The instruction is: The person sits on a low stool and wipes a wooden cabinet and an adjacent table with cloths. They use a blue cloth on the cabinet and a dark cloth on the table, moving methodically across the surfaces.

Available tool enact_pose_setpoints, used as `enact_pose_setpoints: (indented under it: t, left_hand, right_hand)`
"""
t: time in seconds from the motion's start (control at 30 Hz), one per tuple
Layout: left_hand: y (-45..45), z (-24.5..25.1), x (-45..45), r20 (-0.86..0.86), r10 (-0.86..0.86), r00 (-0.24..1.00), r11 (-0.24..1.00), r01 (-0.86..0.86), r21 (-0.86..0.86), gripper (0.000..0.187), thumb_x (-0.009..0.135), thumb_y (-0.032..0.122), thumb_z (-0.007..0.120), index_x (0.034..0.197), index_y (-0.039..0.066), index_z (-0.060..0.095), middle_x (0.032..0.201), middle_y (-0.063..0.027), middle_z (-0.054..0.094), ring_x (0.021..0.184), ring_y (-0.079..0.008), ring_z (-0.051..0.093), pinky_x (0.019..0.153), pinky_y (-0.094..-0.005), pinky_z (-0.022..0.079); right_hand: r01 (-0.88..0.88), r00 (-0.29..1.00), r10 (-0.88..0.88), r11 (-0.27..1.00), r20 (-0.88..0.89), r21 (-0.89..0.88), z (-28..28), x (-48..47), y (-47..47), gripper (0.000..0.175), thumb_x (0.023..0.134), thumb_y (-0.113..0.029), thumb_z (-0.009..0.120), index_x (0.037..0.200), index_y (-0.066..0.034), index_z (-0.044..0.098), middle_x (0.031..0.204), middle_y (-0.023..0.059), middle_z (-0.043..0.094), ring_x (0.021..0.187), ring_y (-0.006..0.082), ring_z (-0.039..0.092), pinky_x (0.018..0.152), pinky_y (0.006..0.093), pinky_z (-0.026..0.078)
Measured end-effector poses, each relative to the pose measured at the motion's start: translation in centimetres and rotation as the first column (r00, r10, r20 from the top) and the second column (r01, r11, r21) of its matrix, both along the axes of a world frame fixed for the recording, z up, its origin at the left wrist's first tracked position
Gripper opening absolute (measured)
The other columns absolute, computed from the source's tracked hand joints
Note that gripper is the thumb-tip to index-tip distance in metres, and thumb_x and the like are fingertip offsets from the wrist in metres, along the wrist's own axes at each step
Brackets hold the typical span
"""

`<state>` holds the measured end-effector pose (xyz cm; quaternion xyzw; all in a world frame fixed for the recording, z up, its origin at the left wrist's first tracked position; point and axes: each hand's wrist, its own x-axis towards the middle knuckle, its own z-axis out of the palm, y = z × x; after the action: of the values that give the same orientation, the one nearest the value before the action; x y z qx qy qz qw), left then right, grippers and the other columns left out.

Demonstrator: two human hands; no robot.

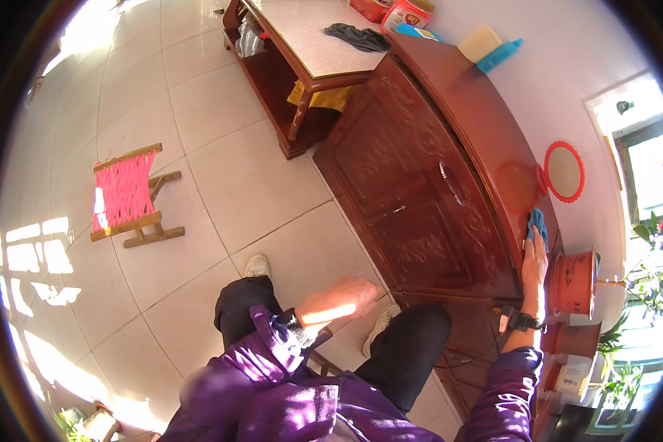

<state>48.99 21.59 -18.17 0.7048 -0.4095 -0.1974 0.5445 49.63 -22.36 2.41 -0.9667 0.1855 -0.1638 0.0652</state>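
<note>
My right hand (535,262) presses a folded blue cloth (537,224) onto the top of a reddish-brown carved wooden cabinet (469,94). Just beyond the cloth stands a round mirror (564,171) with a red scalloped frame, its reflection showing in the glossy wood. A potted plant's red-brown pot (577,283) is close beside my right wrist. Between my knees and the cabinet front, my left hand (340,298) hangs in the air, touching nothing that I can see. Its fingers look curled and slightly blurred, and the palm is hidden.
Farther along the cabinet top lie a blue bottle (499,56) and a beige box (479,43). A low table (331,61) adjoins the cabinet, with a dark cloth (356,37) on it. On the tiled floor stands a folding stool (126,190) with pink webbing. More flowerpots (580,338) line the right side.
</note>
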Motion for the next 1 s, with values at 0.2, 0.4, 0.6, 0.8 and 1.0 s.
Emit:
enact_pose_setpoints:
  t: [0.2, 0.4, 0.6, 0.8, 1.0]
  left_hand:
    - [2.5, 0.5, -0.3, -0.200, 0.060, 0.978, 0.957, -0.114, -0.267, 0.026, 0.092, 0.026, 0.062, 0.104, 0.002, 0.063, 0.080, -0.0151, 0.061, 0.073, -0.0364, 0.059, 0.067, -0.0464, 0.044]
    - [4.0, -2.0, 2.2, -0.327, 0.020, 0.945, 0.994, 0.015, 0.105, 0.043, 0.096, 0.023, 0.058, 0.135, 0.003, 0.063, 0.106, -0.0228, 0.072, 0.101, -0.0396, 0.069, 0.088, -0.0486, 0.054]
    - [5.1, 0.1, 3.9, -0.090, 0.011, 0.996, 0.898, 0.030, 0.439, 0.039, 0.095, 0.023, 0.057, 0.128, 0.003, 0.065, 0.111, -0.0232, 0.072, 0.107, -0.0431, 0.067, 0.092, -0.0503, 0.054]
    - [5.6, 0.6, 3.0, -0.073, 0.100, 0.992, 0.914, -0.062, 0.402, 0.034, 0.094, 0.019, 0.057, 0.122, 0.003, 0.067, 0.112, -0.0226, 0.072, 0.109, -0.0437, 0.066, 0.092, -0.0512, 0.054]
    - [5.4, 1.6, 2.7, -0.031, 0.061, 0.998, 0.887, -0.040, 0.460, 0.042, 0.096, 0.022, 0.056, 0.133, 0.004, 0.065, 0.115, -0.0226, 0.073, 0.109, -0.0422, 0.068, 0.094, -0.0505, 0.054]
  right_hand:
    - [0.010, 0.997, -0.009, 1.000, 0.072, -0.012, 0.0, -0.3, 1.1, 0.043, 0.105, -0.024, 0.053, 0.144, -0.0094, 0.062, 0.146, 0.0182, 0.062, 0.136, 0.0368, 0.057, 0.114, 0.0423, 0.042]
    - [-0.012, 0.994, 0.012, 1.000, 0.112, -0.003, 0.1, -0.5, 1.5, 0.040, 0.103, -0.022, 0.056, 0.139, -0.0081, 0.066, 0.139, 0.0190, 0.066, 0.130, 0.0368, 0.061, 0.111, 0.0424, 0.045]
    - [0.000, 0.984, -0.014, 0.997, 0.178, 0.079, -0.1, -0.6, 1.3, 0.036, 0.101, -0.018, 0.059, 0.133, -0.0054, 0.070, 0.131, 0.0185, 0.071, 0.122, 0.0350, 0.067, 0.106, 0.0411, 0.049]
    - [-0.180, 0.961, 0.150, 0.977, 0.231, 0.117, -0.4, -1.1, 2.9, 0.032, 0.099, -0.012, 0.061, 0.127, -0.0007, 0.071, 0.123, 0.0209, 0.073, 0.116, 0.0361, 0.069, 0.104, 0.0414, 0.050]
    - [-0.393, 0.851, 0.507, 0.788, 0.138, -0.474, -4.4, -2.0, 7.9, 0.031, 0.094, -0.005, 0.065, 0.124, -0.0028, 0.072, 0.140, 0.0184, 0.065, 0.136, 0.0396, 0.057, 0.113, 0.0513, 0.042]
